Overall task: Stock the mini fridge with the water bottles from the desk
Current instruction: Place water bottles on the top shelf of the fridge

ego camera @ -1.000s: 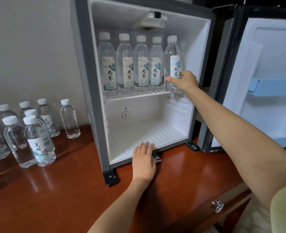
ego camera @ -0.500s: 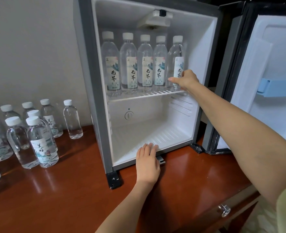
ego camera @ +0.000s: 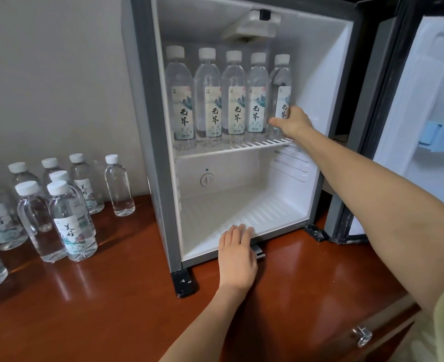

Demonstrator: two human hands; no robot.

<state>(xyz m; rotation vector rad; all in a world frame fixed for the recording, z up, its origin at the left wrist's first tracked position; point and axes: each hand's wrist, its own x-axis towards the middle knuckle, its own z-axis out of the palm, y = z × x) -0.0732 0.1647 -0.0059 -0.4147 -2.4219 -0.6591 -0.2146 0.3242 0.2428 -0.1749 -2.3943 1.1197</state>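
The right hand [ego camera: 292,122] grips the rightmost bottle [ego camera: 282,82] low on its label, thumb across the front and the other fingers hidden behind. The bottle stands upright on the wire shelf [ego camera: 241,148] of the mini fridge [ego camera: 147,126], beside four more bottles [ego camera: 207,100]. The left hand [ego camera: 237,253] lies flat on the fridge's bottom lip, fingers straight and pressed together, and well left of them water bottles [ego camera: 70,220] cluster on the desk [ego camera: 85,309].
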